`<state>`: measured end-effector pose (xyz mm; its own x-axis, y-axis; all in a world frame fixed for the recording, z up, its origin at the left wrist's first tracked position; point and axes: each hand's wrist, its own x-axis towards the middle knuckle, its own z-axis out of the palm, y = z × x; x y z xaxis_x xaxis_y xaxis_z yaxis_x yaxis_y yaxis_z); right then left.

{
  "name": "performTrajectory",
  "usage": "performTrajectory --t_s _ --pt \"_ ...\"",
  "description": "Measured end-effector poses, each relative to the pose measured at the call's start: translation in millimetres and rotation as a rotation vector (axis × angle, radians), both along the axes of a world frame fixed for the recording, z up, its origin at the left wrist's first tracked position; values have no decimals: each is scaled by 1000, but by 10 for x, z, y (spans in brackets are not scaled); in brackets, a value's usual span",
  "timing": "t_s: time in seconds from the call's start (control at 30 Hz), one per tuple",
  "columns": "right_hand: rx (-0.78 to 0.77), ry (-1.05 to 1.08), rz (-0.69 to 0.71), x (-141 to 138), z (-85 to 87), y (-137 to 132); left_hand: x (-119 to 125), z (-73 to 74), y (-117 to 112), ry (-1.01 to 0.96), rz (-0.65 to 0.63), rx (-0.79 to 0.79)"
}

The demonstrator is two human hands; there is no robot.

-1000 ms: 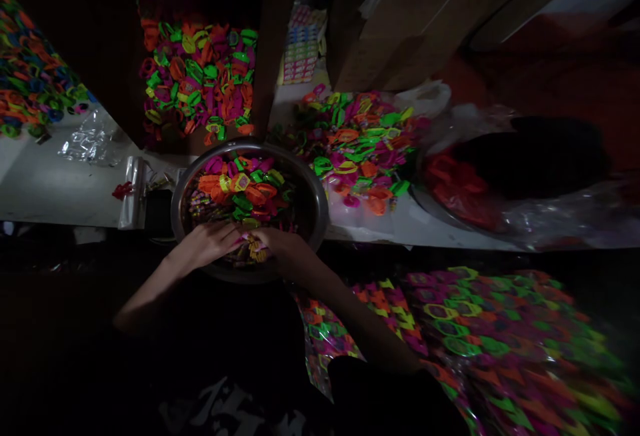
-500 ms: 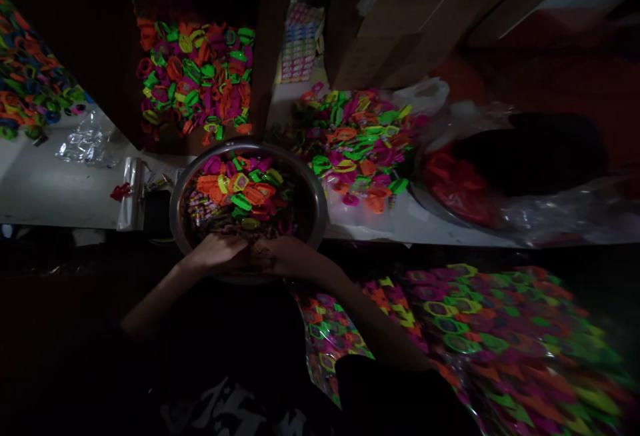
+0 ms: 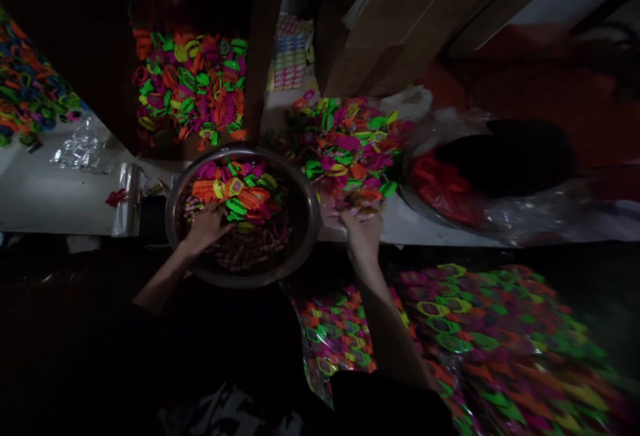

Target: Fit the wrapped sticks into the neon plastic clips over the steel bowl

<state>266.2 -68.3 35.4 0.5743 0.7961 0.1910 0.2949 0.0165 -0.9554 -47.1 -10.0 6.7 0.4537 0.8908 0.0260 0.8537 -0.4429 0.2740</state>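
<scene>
Rests left hand [image 3: 207, 226], fingers loose and flat, on plastic pieces [image 3: 240, 193] in metal bowl [image 3: 305, 223]; sets right hand [image 3: 363, 235], grip indeterminable, at pile [image 3: 350, 143] on table [image 3: 50, 189].

cardboard box [image 3: 400, 29], crumpled clear plastic [image 3: 80, 149], packed colourful sheets [image 3: 500, 336], bagged red pieces [image 3: 443, 186]

Really dim shot. Only the neon plastic pieces [image 3: 235, 189] around the left grip [image 3: 205, 226] and the pale tabletop [image 3: 50, 189] left of it catch light; nearer than that grip it's almost black. Edges bend fisheye-style, and the packed sheets [image 3: 500, 336] below-right of the right grip [image 3: 363, 233] smear into blur.
</scene>
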Motion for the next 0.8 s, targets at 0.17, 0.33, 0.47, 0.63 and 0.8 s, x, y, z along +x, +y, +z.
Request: performTrajectory --t_s 0.17,0.33,0.47,0.63,0.8 --pt "-147 -119 348 -317 -51 -115 33 65 -55 -133 -4 5" --pt "-132 -217 640 -622 -22 -138 31 261 -123 -544 111 -176" --pt "-59 -304 758 -835 43 -145 53 352 -175 -987 309 -529" --pt "-34 -287 646 -1032 92 -162 129 486 -319 -1342 423 -869" --pt "-7 -293 544 -1121 145 -188 225 569 -409 -1465 502 -852"
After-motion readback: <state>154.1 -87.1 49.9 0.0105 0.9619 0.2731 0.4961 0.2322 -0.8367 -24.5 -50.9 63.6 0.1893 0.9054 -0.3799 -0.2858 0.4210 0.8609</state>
